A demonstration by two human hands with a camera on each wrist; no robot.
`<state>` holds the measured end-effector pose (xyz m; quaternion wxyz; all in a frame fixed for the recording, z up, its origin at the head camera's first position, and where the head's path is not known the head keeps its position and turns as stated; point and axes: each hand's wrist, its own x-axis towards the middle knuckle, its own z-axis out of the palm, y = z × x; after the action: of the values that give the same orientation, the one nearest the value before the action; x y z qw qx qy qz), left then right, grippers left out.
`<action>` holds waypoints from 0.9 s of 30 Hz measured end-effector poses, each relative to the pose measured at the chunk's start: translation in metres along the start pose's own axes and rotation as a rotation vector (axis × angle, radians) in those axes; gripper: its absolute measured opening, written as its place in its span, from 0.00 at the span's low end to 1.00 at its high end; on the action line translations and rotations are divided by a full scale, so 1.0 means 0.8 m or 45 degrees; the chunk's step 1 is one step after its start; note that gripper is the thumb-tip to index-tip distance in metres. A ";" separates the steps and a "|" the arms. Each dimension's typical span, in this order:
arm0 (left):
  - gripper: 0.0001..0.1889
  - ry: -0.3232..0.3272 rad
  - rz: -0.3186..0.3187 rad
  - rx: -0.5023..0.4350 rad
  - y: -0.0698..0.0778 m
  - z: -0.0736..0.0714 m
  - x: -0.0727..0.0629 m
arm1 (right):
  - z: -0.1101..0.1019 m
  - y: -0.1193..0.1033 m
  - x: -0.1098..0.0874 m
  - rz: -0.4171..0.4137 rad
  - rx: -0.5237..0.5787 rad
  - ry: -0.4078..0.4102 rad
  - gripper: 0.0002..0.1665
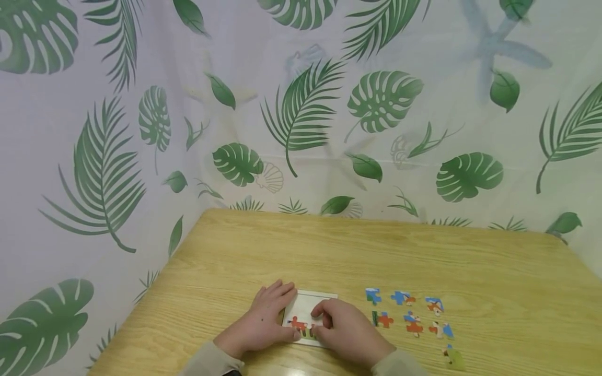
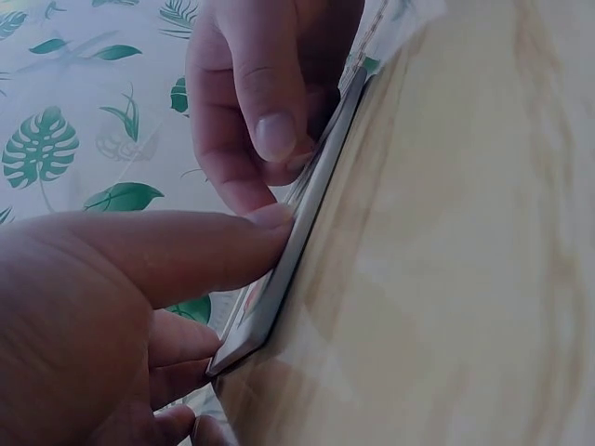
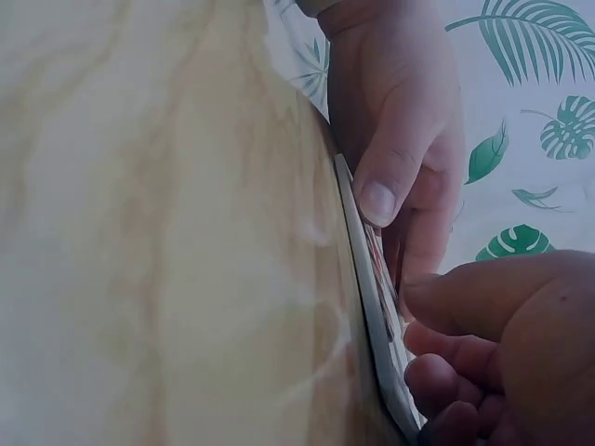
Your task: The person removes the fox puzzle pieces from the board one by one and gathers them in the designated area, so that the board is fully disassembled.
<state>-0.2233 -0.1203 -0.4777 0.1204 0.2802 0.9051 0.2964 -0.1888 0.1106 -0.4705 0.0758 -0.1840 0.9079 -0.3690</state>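
Note:
On the table lies a white puzzle tray (image 1: 320,293), with joined red and green jigsaw pieces (image 1: 298,324) along its near edge. My left hand (image 1: 268,318) rests over the tray's left side, fingers extended along it and thumb on the near rim. Over the near right part is my right hand (image 1: 348,329), its index finger bent and its thumb tip right at the pieces. In the right wrist view, that thumb (image 3: 456,299) stands just above curled fingers (image 3: 437,381) at the tray. I cannot tell whether a piece is pinched there.
Several loose jigsaw pieces lie spread on the table right of the tray, including a blue one (image 1: 373,295), a red one (image 1: 385,319) and a green one (image 1: 454,359). Behind the wooden table (image 1: 263,245) hangs a leaf-patterned curtain (image 1: 310,193).

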 end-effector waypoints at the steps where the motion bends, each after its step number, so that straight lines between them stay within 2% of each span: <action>1: 0.49 0.002 0.002 -0.003 0.000 0.000 0.000 | 0.000 0.000 0.000 -0.001 -0.014 0.003 0.13; 7: 0.50 0.009 0.003 -0.001 0.000 0.000 -0.001 | 0.001 -0.003 0.004 0.046 -0.061 -0.019 0.17; 11: 0.49 0.012 -0.005 0.016 0.000 0.000 -0.002 | 0.003 -0.004 0.004 0.036 -0.091 -0.023 0.16; 18: 0.50 0.004 0.001 0.022 -0.002 0.001 -0.001 | 0.003 -0.003 0.003 0.021 -0.100 -0.038 0.12; 23: 0.50 0.024 0.038 0.031 0.000 -0.001 0.000 | 0.004 -0.004 0.004 0.020 -0.114 -0.016 0.09; 27: 0.50 0.018 0.024 0.029 0.000 -0.001 -0.002 | 0.007 -0.005 0.003 0.044 -0.127 -0.015 0.08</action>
<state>-0.2221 -0.1212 -0.4771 0.1081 0.2881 0.9065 0.2891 -0.1884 0.1031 -0.4716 0.0782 -0.1741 0.9277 -0.3209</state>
